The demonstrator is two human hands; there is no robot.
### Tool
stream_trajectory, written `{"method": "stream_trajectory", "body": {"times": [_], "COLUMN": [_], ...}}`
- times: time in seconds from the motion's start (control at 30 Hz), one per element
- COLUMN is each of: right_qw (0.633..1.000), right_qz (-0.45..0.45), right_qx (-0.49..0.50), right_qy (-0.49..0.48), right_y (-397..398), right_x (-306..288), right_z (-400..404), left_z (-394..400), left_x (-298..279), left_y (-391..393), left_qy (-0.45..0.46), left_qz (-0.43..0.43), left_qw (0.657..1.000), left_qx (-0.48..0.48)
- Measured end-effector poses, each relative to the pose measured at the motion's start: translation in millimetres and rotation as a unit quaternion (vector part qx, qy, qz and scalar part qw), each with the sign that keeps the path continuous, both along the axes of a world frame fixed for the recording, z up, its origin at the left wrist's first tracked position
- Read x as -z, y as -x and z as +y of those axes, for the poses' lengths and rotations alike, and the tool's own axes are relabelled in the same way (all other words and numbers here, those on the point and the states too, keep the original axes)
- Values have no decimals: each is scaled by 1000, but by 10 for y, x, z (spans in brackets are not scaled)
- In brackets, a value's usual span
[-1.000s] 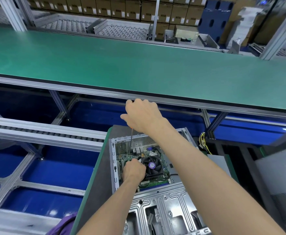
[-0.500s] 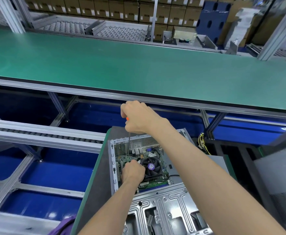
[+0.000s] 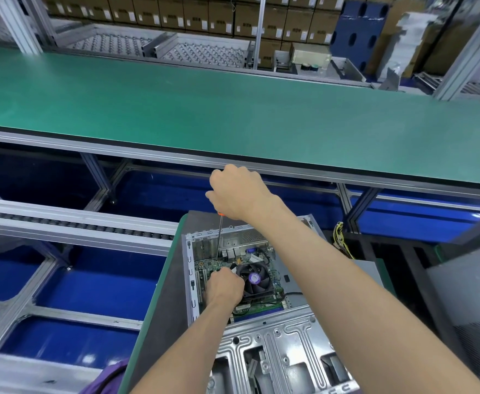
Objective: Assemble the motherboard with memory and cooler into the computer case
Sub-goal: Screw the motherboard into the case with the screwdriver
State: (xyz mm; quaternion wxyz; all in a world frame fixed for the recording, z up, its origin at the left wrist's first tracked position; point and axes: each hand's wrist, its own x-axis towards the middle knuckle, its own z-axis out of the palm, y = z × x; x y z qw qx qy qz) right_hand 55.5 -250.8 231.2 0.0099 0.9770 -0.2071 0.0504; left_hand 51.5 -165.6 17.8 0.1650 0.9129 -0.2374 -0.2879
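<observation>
Down at the left, the open computer case [image 3: 189, 265] lies on a dark bench with the motherboard [image 3: 213, 264] seated inside. Curled into a loose fist, the left hand [image 3: 224, 288] rests on the board just left of the black cooler [image 3: 254, 280]; whether it holds anything cannot be told. Above, the right hand [image 3: 237, 193] grips a screwdriver [image 3: 219, 237] by its orange handle, shaft upright, tip down at the board's far edge.
</observation>
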Motion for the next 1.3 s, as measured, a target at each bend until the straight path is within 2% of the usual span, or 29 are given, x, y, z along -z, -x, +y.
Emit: {"method": "stream_trajectory", "body": {"times": [0.07, 0.23, 0.3, 0.43, 0.6, 0.67, 0.8, 0.83, 0.97, 1.03, 1.17, 1.23, 1.3], "right_qw": [1000, 991, 994, 1000, 990, 992, 1000, 1000, 989, 991, 1000, 1000, 996], "right_qz": [3, 33, 25, 14, 32, 27, -2, 0, 23, 24, -1, 0, 9], "right_qx": [6, -51, -44, 12, -58, -63, 0, 0, -54, -54, 5, -3, -34], "right_qy": [16, -116, -101, 2, -122, -108, -4, -9, -135, -123, -9, -24, -85], "right_y": [-9, 20, 32, 46, 70, 60, 43, 45, 57, 51, 49, 58, 68], "right_x": [3, -93, -83, -27, -80, -61, 6, 0, -63, -49, 21, -10, -50], "right_z": [3, -38, -58, -101, -109, -86, -70, -76, -107, -96, -61, -48, -56], "left_z": [6, 10, 5, 2, 0, -2, 3, 4, 12, 16, 6, 6, 4], "left_x": [-1, -16, -24, -24, -27, -33, -38, -39, -34, -31, -39, -45, -32], "left_y": [1, 2, 2, 0, 11, 10, 10, 11, 10, 6, 3, 2, 6], "left_qy": [-1, 0, 2, 2, 1, 1, 0, 1, 6, 5, 3, 3, 5], "left_qz": [3, 7, 10, 15, 3, 3, -1, -1, -1, -3, -4, -3, -2], "left_qw": [1000, 1000, 1000, 1000, 1000, 1000, 1000, 1000, 1000, 1000, 1000, 1000, 1000], "left_qx": [1, 2, -2, -1, 3, 2, 5, 6, 4, 5, 8, 9, 8]}}
